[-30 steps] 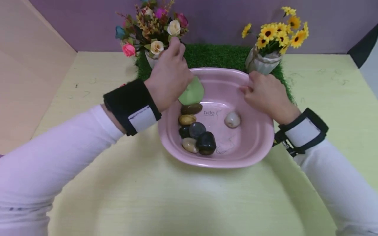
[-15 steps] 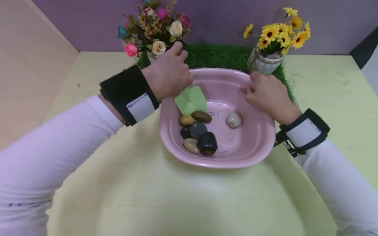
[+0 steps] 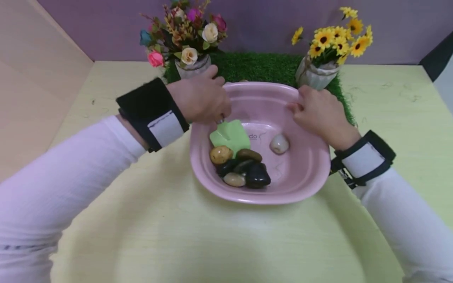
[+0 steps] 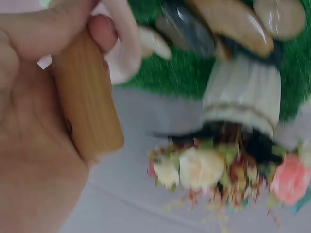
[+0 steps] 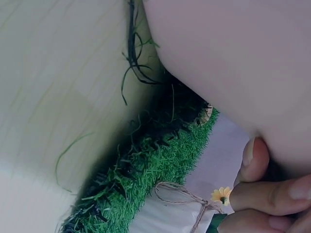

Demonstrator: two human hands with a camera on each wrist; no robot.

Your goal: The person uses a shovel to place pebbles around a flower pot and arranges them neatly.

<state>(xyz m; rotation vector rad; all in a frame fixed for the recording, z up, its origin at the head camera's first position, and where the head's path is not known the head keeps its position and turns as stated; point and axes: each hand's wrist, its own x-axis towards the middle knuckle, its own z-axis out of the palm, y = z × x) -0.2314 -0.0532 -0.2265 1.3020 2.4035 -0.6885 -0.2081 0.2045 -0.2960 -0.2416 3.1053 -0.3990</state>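
My left hand point(image 3: 203, 96) grips the wooden handle point(image 4: 90, 97) of a small shovel. Its light green blade point(image 3: 231, 135) lies inside the pink basin point(image 3: 260, 196), low at the left. Against the blade's front edge sit a yellow-brown stone point(image 3: 221, 155) and a brown stone point(image 3: 249, 155). Black stones point(image 3: 257, 175) and a beige stone point(image 3: 234, 179) bunch up nearer the basin's front wall. A white stone point(image 3: 279, 144) lies apart on the right of the basin floor. My right hand point(image 3: 320, 112) holds the basin's rim at the back right, with curled fingers point(image 5: 262, 199) under it.
A strip of artificial grass point(image 3: 260, 67) runs behind the basin. On it stand a pot of mixed roses point(image 3: 192, 67) and a pot of yellow sunflowers point(image 3: 316, 74). More stones point(image 4: 228, 22) lie on the grass by the rose pot. A purple wall point(image 3: 262, 27) rises behind.
The left hand has come down and toward me with the shovel. Its blade has pushed the stones forward into a tighter bunch. The right hand stays on the rim; the white stone has barely shifted.
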